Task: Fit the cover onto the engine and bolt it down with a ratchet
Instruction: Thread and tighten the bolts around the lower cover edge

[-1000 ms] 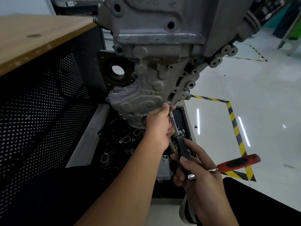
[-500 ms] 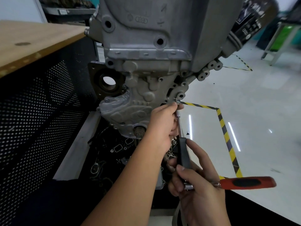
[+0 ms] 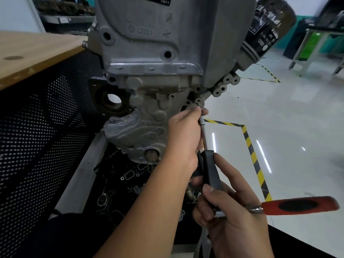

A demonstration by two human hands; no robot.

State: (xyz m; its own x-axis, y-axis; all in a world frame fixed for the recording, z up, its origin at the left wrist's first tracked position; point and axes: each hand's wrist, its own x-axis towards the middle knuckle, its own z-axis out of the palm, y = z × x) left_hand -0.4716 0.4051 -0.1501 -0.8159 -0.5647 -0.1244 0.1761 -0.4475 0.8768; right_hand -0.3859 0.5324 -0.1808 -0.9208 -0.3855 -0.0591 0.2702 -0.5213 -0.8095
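Nearest the camera, the right hand (image 3: 229, 215) is gripping the ratchet (image 3: 297, 205), its fingers curled round the black driver piece (image 3: 211, 168) that is standing up from the ratchet's head, while the red and black handle is sticking out to the right over the pale floor (image 3: 279, 127). Out on that side the handle is hanging in open air, with nothing near its tip. A thin metal shaft (image 3: 204, 135) is rising from the driver toward the engine (image 3: 158, 53).

Just above, the left hand (image 3: 184, 138) is pinching the top of that shaft with its fingertips, right at the cover (image 3: 141, 125) and its right edge, where a bolt boss is sitting. The cover is lying flat against the lower front of the engine, its ribbed edge curving down to the left.

Below the hands, a dark tray (image 3: 111, 183) is holding loose gaskets and small parts. To the left, a black perforated panel (image 3: 37, 136) is closing that side under a wooden benchtop (image 3: 33, 51).

Farther off, a black oil filter (image 3: 268, 28) is jutting from the engine's upper right, and yellow and black floor tape (image 3: 253, 155) is marking a box on the open floor.
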